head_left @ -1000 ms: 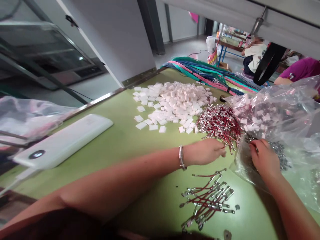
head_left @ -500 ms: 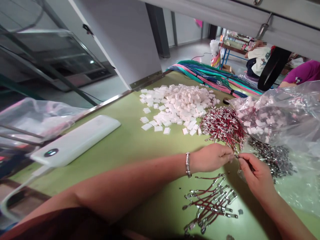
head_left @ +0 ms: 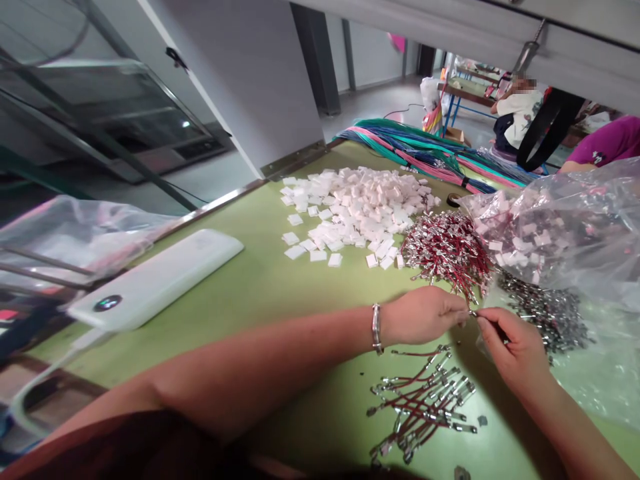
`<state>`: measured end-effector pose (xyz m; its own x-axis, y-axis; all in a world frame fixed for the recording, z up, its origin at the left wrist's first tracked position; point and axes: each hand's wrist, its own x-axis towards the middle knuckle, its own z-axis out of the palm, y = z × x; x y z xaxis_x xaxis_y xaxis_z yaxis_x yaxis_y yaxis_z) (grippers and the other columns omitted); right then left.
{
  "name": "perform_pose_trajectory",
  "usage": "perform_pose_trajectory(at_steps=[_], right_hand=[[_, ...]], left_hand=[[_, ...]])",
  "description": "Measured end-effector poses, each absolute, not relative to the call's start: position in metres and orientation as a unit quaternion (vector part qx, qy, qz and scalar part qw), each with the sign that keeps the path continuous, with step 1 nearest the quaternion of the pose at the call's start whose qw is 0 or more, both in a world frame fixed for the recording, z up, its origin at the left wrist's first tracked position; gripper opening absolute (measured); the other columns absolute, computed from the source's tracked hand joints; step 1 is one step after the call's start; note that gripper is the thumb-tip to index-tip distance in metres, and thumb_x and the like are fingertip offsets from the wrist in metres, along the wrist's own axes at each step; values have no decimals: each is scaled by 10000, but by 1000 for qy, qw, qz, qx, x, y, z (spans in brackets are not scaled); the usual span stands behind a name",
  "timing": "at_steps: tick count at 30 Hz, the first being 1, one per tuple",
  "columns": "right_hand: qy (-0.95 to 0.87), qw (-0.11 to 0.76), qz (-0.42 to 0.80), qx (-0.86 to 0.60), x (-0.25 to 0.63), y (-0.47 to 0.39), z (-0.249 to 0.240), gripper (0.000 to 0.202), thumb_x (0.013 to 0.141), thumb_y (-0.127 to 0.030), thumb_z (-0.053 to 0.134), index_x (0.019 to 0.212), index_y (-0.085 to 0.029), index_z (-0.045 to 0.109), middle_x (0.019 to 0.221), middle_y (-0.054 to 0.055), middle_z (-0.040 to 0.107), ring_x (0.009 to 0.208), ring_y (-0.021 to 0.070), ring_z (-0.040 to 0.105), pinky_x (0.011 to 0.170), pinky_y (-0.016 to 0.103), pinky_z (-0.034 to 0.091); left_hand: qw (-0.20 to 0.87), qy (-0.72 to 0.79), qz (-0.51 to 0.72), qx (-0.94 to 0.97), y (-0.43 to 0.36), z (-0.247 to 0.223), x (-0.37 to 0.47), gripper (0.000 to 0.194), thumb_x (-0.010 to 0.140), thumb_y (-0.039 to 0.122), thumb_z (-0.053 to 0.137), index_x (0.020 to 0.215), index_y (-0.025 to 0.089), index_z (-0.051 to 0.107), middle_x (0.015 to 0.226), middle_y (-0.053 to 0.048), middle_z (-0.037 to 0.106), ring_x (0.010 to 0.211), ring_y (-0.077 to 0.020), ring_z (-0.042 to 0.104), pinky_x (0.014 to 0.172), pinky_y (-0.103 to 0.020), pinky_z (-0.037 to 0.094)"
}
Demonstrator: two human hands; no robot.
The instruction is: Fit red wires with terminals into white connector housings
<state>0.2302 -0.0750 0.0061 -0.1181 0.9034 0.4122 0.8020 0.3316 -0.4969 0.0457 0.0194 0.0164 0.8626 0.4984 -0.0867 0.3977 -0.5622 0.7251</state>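
Observation:
My left hand (head_left: 430, 315), with a silver bracelet at its wrist, pinches a short wire lead whose metal end (head_left: 472, 313) shows between the fingertips. From the right, my right hand (head_left: 517, 343) meets it, thumb and forefinger closed on a small metal terminal at that same spot; most of it is hidden by the fingers. Just beyond them is a heap of short red wire leads (head_left: 447, 250) with metal ends. Nearer me lies a looser group of red leads (head_left: 425, 407). Dark metal terminals (head_left: 547, 313) are heaped on clear plastic right of my hands.
White plastic pieces (head_left: 355, 207) are spread behind my left arm. A clear bag (head_left: 565, 220) with white pieces stands at right. Bundled coloured cables (head_left: 415, 150) line the far edge. A white power bank (head_left: 160, 277) with a cable lies left. Other people (head_left: 520, 113) sit beyond.
Both hands stay pinched together at nearly the same place. The metal piece between the fingertips looks slightly turned. The view has shifted a little.

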Motion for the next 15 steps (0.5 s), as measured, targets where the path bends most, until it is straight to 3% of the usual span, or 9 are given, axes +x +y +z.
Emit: perform_pose_trajectory(at_steps=[6, 10, 15], right_hand=[[-749, 249, 201, -581, 234, -79, 15, 259, 906, -269, 489, 699, -193, 624, 543, -40, 548, 493, 100, 499, 482, 203, 379], [-726, 228, 264, -592, 231, -84, 20, 293, 885, -305, 480, 630, -195, 576, 514, -44, 507, 481, 102, 470, 469, 206, 368], [-721, 216, 261, -604, 229, -80, 16, 270, 906, -313, 463, 733, -197, 635, 600, -2, 624, 538, 133, 545, 516, 242, 415]], left_hand=[[248, 224, 21, 942, 10, 15, 43, 270, 952, 320, 409, 892, 231, 656, 695, -8, 630, 579, -131, 488, 546, -264, 299], [225, 217, 1, 950, 2, 19, 43, 225, 930, 287, 432, 921, 245, 653, 709, -16, 638, 575, -144, 505, 551, -276, 322], [208, 237, -9, 949, 1, 32, 44, 310, 953, 345, 408, 878, 195, 669, 742, -70, 657, 650, -186, 573, 614, -311, 419]])
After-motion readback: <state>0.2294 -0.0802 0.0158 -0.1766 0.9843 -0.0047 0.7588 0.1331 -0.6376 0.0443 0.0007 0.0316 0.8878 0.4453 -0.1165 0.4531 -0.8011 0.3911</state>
